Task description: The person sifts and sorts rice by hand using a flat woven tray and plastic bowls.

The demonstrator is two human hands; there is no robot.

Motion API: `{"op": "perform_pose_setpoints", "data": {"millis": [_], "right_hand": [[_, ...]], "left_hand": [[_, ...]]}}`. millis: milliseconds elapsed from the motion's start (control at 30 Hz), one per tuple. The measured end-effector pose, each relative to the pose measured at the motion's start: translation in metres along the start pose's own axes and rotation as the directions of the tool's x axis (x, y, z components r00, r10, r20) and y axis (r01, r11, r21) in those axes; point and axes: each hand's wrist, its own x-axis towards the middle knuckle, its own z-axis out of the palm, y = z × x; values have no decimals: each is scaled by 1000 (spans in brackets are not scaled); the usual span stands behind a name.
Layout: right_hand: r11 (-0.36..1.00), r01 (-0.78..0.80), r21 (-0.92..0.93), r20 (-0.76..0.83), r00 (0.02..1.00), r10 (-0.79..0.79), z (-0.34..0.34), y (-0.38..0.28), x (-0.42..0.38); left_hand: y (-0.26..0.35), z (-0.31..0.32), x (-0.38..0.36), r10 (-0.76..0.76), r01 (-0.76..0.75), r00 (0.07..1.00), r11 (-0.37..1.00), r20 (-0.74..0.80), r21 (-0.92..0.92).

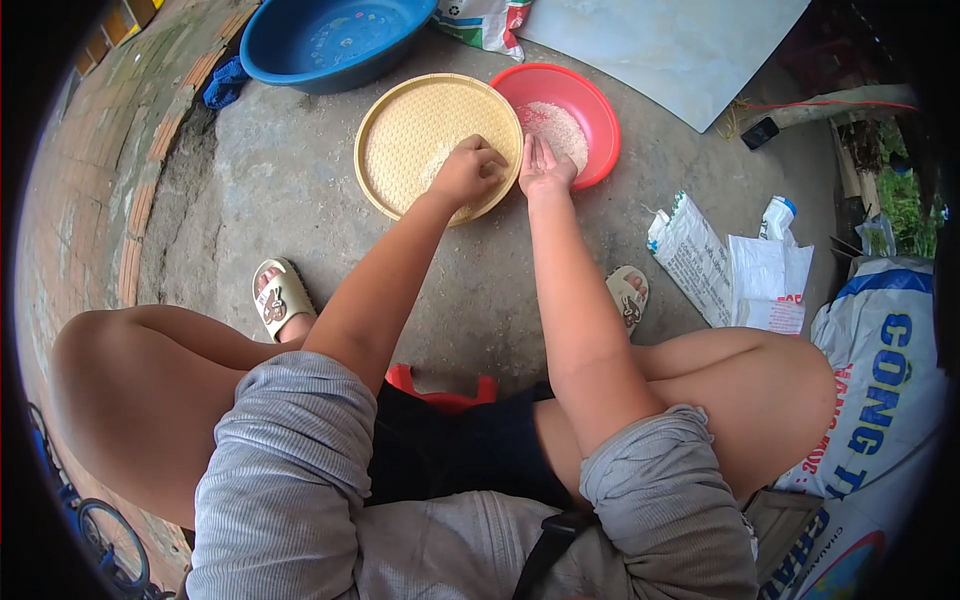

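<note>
A round woven bamboo tray (pixel 400 135) rests on the concrete, with a small heap of pale rice grains (pixel 436 163) on its right part. My left hand (pixel 470 172) is over that heap with its fingers curled downward; whatever is between the fingertips is hidden. Just right of the tray stands a red plastic basin (pixel 598 120), with more whitish grains (pixel 556 132) spread on its bottom. Palm up at the basin's near-left rim, my right hand (pixel 547 168) has its fingers stretched out, and I see nothing gripped in it.
Behind the tray is a large blue tub (pixel 335 83), beside a printed sack (pixel 485 22) and a grey sheet (pixel 665 50). Empty-looking bags (pixel 695 262) lie at right, near a large lettered sack (pixel 880 350). A red stool (pixel 440 397) shows beneath me.
</note>
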Motion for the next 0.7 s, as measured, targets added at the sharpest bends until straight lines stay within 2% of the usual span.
{"op": "perform_pose_setpoints", "data": {"millis": [67, 133, 233, 367, 433, 467, 533, 567, 633, 667, 700], "right_hand": [[1000, 4, 20, 7, 1000, -4, 0, 3, -2], [1000, 6, 26, 29, 1000, -7, 0, 3, -2], [1000, 16, 4, -10, 1000, -16, 3, 4, -3], [1000, -4, -20, 11, 1000, 4, 5, 3, -5], [998, -6, -59, 15, 1000, 7, 8, 4, -6], [998, -5, -59, 16, 1000, 6, 11, 5, -6], [991, 36, -132, -7, 999, -37, 15, 7, -4], [991, 36, -131, -6, 999, -38, 17, 8, -4], [982, 29, -188, 3, 1000, -29, 20, 11, -3], [982, 29, -187, 5, 1000, -29, 22, 13, -3], [974, 13, -228, 52, 999, -1, 24, 16, 1]], "left_hand": [[2, 3, -1, 49, -48, 999, 998, -6, 40], [5, 7, -3, 110, -96, 990, 984, -91, 148], [6, 9, -2, 154, -135, 985, 968, -74, 212], [7, 15, 1, 131, -95, 987, 943, -93, 320], [6, 17, 4, 175, -110, 972, 930, -159, 351], [6, 17, 6, 175, -110, 971, 930, -160, 350], [10, 15, 12, -45, 98, 968, 973, -248, 208], [11, 12, 17, -43, 97, 968, 973, -248, 209], [16, 6, 28, -180, 176, 935, 984, -307, -41], [19, 3, 32, -178, 174, 935, 984, -308, -39], [23, -1, 37, -80, 83, 956, 997, -281, 0]]}}
